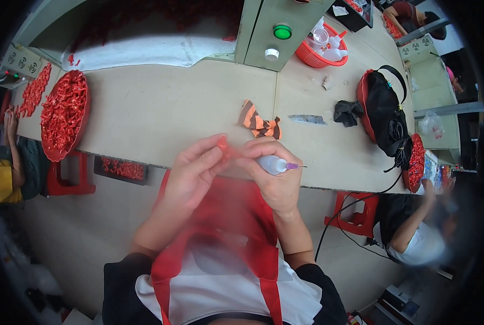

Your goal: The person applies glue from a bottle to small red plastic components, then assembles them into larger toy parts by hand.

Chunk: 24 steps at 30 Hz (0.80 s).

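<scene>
My left hand [193,170] pinches a small shiny red piece [222,143] between thumb and fingertips, just over the table's near edge. Its exact shape is too small and blurred to tell. In my right hand [278,187] lies a small whitish squeeze bottle [272,164] with a purple needle tip, which points to the right. The right thumb and index finger come close to the red piece; whether they touch it I cannot tell. Beyond my hands, an orange and brown striped cloth [259,123] lies crumpled on the table.
A flat metal blade [307,119] and a black cloth [348,112] lie at right, near a black bag [385,111]. A red basket [309,58] holds bottles. At left stands a tray of red pieces [63,116]. Ahead is a green-grey cabinet [258,43]. People sit on both sides.
</scene>
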Motion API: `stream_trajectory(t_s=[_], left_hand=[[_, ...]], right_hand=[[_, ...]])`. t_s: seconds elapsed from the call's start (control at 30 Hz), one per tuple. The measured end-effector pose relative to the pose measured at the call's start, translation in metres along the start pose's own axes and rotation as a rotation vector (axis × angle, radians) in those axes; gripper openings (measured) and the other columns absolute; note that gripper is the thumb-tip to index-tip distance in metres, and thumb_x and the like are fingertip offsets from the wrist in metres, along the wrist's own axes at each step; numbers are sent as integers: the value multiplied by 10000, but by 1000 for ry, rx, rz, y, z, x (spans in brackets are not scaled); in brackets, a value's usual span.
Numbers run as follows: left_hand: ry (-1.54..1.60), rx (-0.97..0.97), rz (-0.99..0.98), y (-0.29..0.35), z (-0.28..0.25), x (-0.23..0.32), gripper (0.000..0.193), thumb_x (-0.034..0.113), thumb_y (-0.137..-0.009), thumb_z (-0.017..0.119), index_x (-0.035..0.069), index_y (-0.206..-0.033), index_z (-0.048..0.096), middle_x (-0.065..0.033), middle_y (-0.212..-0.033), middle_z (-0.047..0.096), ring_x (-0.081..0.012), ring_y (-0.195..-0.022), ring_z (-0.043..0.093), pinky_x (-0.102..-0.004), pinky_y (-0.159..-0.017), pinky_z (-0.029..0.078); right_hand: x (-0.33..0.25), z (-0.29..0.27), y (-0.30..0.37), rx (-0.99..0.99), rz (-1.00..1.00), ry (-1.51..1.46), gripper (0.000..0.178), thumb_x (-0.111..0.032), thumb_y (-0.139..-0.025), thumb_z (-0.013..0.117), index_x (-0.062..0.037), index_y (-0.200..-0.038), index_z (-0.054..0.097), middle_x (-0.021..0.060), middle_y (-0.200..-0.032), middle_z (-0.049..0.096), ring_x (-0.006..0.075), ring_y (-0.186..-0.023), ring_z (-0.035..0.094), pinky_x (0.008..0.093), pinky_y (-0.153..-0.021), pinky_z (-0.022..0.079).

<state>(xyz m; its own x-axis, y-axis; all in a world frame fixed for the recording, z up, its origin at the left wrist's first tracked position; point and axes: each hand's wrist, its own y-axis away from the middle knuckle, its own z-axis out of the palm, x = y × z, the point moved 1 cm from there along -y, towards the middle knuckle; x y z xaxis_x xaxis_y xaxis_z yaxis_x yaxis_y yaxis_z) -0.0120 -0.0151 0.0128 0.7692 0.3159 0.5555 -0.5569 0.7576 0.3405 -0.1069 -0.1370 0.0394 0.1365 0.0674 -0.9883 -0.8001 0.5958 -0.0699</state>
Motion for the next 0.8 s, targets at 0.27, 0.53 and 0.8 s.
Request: stream_trajectory(t_s=[0.27, 0.53, 0.8], left_hand=[[-89, 2, 87, -1, -3, 2, 264, 26, -862, 539, -27, -1121, 552, -125, -1007, 612, -172, -919, 605, -284, -809, 518], [-237, 22, 180, 0, -3, 5, 255, 10, -849, 555, -28, -1101, 572, -88, -1002, 601, -179, -933, 592, -308, -836, 473], [-419, -82, 355, 0, -10, 12, 230, -50, -838, 535, -31, -1060, 594, -114, -1004, 577, -193, -929, 585, -302, -828, 470]], right_hand=[[-1, 6, -1, 78, -352, 411, 198, 95, -673, 656, -15, -833, 614, 93, -811, 636, 175, -718, 622, 247, -595, 486], [-7, 12, -2, 16, -590, 677, 344, 110, -559, 599, -33, -871, 617, 78, -839, 633, 191, -696, 619, 268, -536, 489], [-8, 11, -10, -105, -824, 833, 240, -10, -618, 647, -43, -854, 620, 60, -849, 627, 183, -690, 615, 253, -506, 460]])
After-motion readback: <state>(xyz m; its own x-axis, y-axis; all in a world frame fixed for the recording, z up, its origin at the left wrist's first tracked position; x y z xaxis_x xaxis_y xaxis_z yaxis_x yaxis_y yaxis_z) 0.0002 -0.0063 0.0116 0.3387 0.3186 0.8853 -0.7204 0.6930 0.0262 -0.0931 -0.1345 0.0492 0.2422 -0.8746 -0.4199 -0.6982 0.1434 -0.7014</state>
